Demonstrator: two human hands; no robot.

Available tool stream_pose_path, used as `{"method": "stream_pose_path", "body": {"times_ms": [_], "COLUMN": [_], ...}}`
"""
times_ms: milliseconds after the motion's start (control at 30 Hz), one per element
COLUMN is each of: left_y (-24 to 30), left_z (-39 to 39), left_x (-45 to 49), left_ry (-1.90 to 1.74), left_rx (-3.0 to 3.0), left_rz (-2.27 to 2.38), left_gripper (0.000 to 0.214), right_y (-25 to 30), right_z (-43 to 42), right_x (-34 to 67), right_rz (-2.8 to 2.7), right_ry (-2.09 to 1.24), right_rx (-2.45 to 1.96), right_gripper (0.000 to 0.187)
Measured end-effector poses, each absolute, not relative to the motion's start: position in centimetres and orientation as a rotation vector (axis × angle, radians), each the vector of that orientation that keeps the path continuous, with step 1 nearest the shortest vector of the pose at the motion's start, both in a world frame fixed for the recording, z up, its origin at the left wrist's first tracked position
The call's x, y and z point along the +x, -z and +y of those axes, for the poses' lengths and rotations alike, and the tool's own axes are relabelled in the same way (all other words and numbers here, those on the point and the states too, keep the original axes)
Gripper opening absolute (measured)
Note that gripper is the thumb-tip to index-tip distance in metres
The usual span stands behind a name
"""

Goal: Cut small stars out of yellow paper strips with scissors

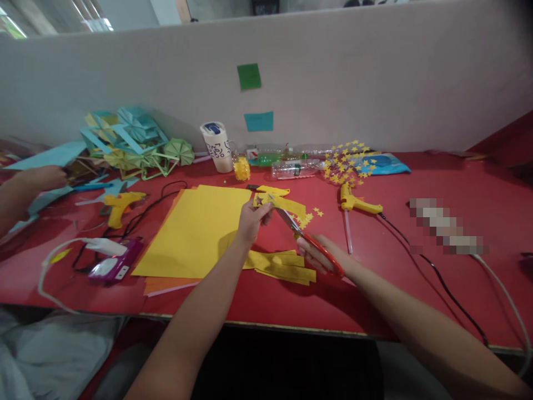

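My left hand pinches a strip of yellow paper near its left end, where a star shape shows. In my right hand is a pair of scissors with red handles, its blades reaching to the strip by my left fingertips. Small yellow paper stars lie on the table just behind the blades. Below the hands rest several cut yellow strips, beside a stack of yellow sheets with orange ones under it. A yellow-handled cutter lies right behind my left hand.
Glue guns lie at right and left, with cords. A cup, plastic bottles, a star-covered ball and folded-paper shapes stand along the partition. A purple power strip is at left. Another person's hand reaches in there.
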State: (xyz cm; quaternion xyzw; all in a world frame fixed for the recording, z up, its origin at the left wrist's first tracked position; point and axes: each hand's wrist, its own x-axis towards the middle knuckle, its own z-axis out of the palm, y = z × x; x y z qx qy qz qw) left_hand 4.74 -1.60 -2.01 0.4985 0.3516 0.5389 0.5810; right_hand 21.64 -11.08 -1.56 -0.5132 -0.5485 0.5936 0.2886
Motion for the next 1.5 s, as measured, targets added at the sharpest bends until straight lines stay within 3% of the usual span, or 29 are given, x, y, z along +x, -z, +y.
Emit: {"method": "stream_pose_path", "body": {"times_ms": [1500], "left_y": [0.8], "left_z": [-1.9], "left_x": [4.5], "left_ry": [-1.289], "left_rx": [1.072], "left_rz": [0.803], "left_gripper": [0.022], "right_y": [0.3], "right_z": [-11.1], "right_x": [21.7], "right_rz": [-1.493], "right_ry": [-1.483], "right_rx": [-1.505], "right_gripper": [0.038]}}
